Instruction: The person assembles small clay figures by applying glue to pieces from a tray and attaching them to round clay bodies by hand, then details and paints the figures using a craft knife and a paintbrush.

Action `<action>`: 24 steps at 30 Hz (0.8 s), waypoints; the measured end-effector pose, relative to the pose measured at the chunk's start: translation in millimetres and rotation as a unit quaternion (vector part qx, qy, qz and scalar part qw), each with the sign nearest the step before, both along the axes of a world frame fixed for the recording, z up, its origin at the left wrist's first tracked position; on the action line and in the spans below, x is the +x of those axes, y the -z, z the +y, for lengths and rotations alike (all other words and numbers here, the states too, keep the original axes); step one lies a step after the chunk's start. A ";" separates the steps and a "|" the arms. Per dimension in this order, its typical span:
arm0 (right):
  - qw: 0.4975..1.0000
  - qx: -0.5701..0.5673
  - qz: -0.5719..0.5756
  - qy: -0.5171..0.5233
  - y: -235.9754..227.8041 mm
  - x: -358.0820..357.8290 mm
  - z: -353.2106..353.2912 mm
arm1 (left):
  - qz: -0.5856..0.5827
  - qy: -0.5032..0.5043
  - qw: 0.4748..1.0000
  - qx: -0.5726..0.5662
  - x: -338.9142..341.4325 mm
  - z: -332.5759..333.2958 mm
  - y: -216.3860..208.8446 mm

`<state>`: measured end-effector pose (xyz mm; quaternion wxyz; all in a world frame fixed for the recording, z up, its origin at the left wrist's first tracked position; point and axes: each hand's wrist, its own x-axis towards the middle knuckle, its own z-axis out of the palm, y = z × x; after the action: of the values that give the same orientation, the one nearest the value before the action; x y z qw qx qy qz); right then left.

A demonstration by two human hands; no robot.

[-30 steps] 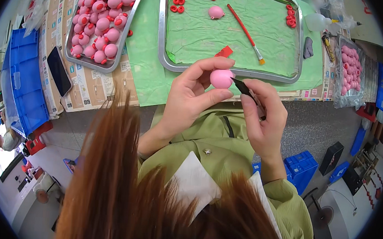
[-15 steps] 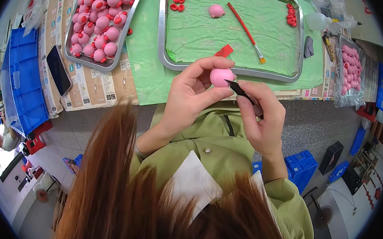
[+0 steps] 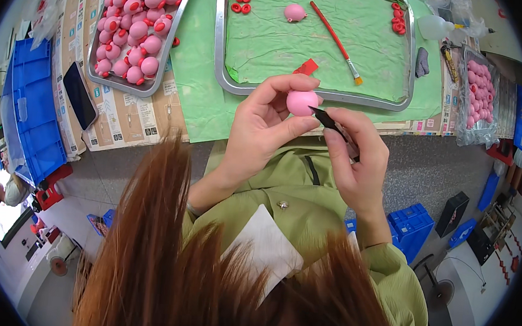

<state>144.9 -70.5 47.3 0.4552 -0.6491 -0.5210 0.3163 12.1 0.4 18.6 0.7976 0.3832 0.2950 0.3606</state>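
My left hand (image 3: 261, 123) pinches a round pink ball-shaped piece (image 3: 302, 103) between thumb and fingers, just off the near rim of the tray. Closed around what look like black pointed tweezers (image 3: 329, 124), my right hand (image 3: 358, 154) brings their tip against the right side of the ball. In the green-lined metal tray (image 3: 248, 91) beyond lie another pink piece (image 3: 294, 13), a red-handled brush (image 3: 333, 35), a red scrap (image 3: 307, 67) and small red rings (image 3: 241, 8). More red pieces (image 3: 398, 20) are stacked at its right end.
Left of the tray, a second metal tray (image 3: 121, 85) is heaped with pink-and-red pieces. A phone (image 3: 80, 96) lies near the table's left edge. To the right are a squeeze bottle (image 3: 434, 28), a grey roll (image 3: 422, 62), a yellow-black cutter (image 3: 448, 62) and a bagged pink batch (image 3: 477, 93).
Both hands stay nearly in place. The pink ball and the tweezers have shifted only very slightly, with the tip still at the ball's right side.
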 end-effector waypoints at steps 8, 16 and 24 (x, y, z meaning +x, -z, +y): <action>0.997 -0.001 0.067 -0.030 3.7 4.0 -1.5 | -0.016 0.022 0.999 -0.047 -2.3 -0.6 -1.1; 0.999 0.006 0.025 0.018 3.2 -3.1 -0.5 | -0.018 -0.004 1.000 -0.019 -0.2 0.1 0.2; 0.999 -0.006 0.045 -0.028 4.1 -0.7 -2.5 | 0.007 0.014 1.000 -0.025 -3.5 0.6 -0.8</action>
<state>144.2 -73.0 43.2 0.4658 -0.6218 -0.5158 0.3610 8.6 1.0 19.5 0.8098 0.3698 0.3039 0.3391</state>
